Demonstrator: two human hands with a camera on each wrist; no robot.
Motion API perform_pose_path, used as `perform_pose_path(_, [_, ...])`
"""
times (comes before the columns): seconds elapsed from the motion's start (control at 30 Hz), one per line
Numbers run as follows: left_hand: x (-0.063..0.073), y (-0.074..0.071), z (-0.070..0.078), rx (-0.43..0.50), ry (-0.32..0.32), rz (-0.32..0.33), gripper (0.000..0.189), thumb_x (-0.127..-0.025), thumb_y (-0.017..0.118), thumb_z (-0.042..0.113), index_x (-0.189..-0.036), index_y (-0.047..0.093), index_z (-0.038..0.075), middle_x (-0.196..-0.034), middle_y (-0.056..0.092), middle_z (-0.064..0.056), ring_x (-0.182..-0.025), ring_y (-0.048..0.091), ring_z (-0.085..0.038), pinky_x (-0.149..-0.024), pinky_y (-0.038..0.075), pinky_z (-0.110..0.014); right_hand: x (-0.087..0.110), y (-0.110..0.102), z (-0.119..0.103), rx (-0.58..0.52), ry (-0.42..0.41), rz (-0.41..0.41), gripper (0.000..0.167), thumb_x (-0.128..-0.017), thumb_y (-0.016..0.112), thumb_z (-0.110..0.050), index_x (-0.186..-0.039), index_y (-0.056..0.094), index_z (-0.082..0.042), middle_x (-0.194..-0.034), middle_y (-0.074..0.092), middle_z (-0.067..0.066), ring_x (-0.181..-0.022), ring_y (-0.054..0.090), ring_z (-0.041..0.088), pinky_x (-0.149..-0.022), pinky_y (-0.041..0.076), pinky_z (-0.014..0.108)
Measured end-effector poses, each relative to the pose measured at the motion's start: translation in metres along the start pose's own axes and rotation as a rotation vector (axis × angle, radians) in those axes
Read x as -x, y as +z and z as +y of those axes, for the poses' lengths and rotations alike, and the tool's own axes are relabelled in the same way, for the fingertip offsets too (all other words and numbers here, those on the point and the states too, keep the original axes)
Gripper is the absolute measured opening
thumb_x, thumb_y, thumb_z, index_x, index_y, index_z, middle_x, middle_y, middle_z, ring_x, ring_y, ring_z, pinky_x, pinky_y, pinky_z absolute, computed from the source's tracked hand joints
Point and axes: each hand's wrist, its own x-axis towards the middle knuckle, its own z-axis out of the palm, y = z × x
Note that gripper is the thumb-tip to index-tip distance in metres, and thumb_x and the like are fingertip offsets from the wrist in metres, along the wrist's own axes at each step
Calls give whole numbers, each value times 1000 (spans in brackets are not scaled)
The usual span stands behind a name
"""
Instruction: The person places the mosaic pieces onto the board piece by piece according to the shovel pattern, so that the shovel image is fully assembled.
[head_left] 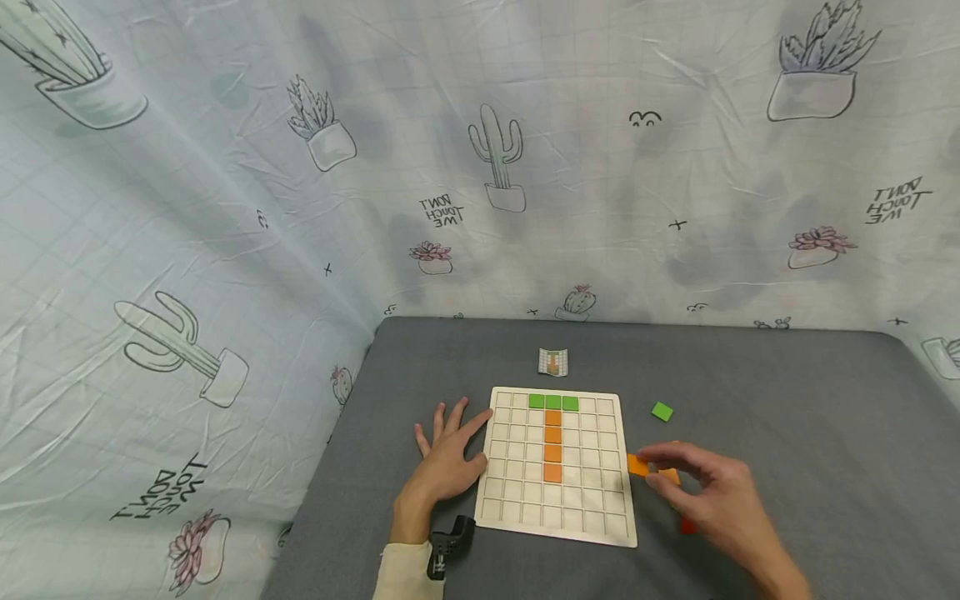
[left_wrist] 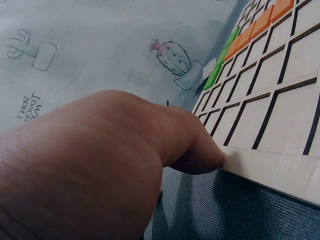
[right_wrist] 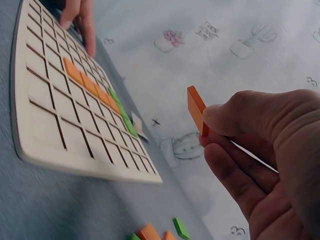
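A pale wooden grid board (head_left: 592, 521) lies on the dark table, with a column of several orange square tiles (head_left: 552, 453) under a row of three green tiles (head_left: 552, 402). At the board's left edge my left hand (head_left: 446, 467) is spread out, its thumb and forefinger touching the rim. My right hand (head_left: 720, 492) is just past the right edge. Between thumb and fingers it pinches an orange tile (right_wrist: 196, 112), which stands on edge in the right wrist view. Another orange tile (head_left: 670, 477) shows beyond the right thumb, partly covered by the hand.
A small card (head_left: 552, 362) with a printed grid pattern lies behind the board. One loose green tile (head_left: 662, 412) is on the table to the right, and a red tile (head_left: 687, 526) is partly hidden by the right hand. Patterned cloth (head_left: 585, 208) hangs behind and at the left.
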Motion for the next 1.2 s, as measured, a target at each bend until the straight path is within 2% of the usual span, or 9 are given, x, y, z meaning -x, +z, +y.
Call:
perform_pose_path(0.23, [0, 1, -1, -1, 5, 4, 71, -93, 65, 9, -163, 56, 21, -181, 26, -19, -169, 1, -54, -121, -14, -86, -3, 16, -5, 1, 14, -22, 39, -84, 90, 4, -113, 84, -20, -105, 83, -8, -91, 77, 7, -84, 59, 13])
perform_pose_path(0.37, [-1, 1, -1, 1, 7, 5, 71, -93, 65, 9, -163, 56, 21, -181, 26, -19, -169, 1, -54, -121, -14, -86, -5, 24, -6, 4, 7, -33, 40, -82, 90, 7, -112, 84, -19, -104, 83, -9, -90, 78, 11, -84, 60, 14])
perform_pose_path(0.5, [0, 1, -1, 3, 5, 5, 71, -93, 65, 9, -163, 56, 21, -181, 26, -19, -169, 1, -54, -121, -15, -86, -6, 33, -8, 5, 17, -54, 40, -82, 89, 7, -113, 84, -19, -105, 83, -12, -92, 79, 10, -88, 60, 13])
perform_pose_path(0.77, [-1, 3, -1, -8, -3, 8, 72, -93, 66, 10, -163, 56, 23, -181, 26, -18, -169, 2, -53, -121, -14, -86, -13, 45, -13, -3, -10, -75, 40, -84, 90, 3, -114, 83, -23, -107, 82, -13, -93, 77, 7, -84, 67, 34])
perform_pose_path(0.87, [-1, 3, -1, -8, -7, 5, 72, -93, 66, 10, -163, 56, 23, -181, 26, -18, -169, 1, -53, -121, -14, -86, -14, 48, -14, -13, -14, -79, 40, -84, 90, 3, -114, 84, -23, -108, 82, -12, -93, 77, 6, -85, 67, 33])
perform_pose_path(1.2, [-1, 1, -1, -1, -7, 3, 72, -93, 65, 11, -163, 56, 23, -181, 25, -18, -169, 1, -53, -121, -15, -86, -16, 57, -10, -15, 49, -134, 36, -86, 90, 0, -114, 84, -21, -110, 81, -14, -95, 76, 5, -86, 67, 37])
